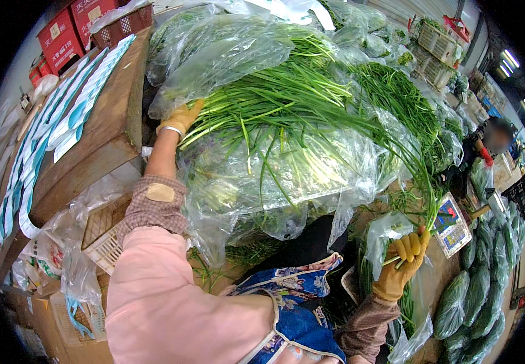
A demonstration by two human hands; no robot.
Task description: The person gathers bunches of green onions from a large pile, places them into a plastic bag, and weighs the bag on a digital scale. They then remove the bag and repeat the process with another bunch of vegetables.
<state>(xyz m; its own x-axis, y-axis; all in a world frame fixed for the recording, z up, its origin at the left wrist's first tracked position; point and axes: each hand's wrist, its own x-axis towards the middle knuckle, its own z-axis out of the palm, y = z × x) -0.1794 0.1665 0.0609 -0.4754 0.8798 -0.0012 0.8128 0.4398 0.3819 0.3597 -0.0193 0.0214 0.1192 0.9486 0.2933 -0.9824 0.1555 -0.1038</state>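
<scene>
Over the desk (102, 142), your left hand (180, 118) pressed, fingers buried, into the big heap of green chives (287, 100) on clear plastic; your right hand (403, 259) pinched a few stems. Most chives lay unsorted; bagged bundles (478, 297) sat right.

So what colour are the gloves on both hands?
Mustard yellow, on the left hand and right hand; clearest in the head view.

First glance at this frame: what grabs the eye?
A big heap of long green chive-like stalks lying on clear plastic bags fills the centre. The left hand, in a yellow glove, reaches into the heap's left edge. The right hand, also gloved, grips a few stalks at lower right.
</scene>
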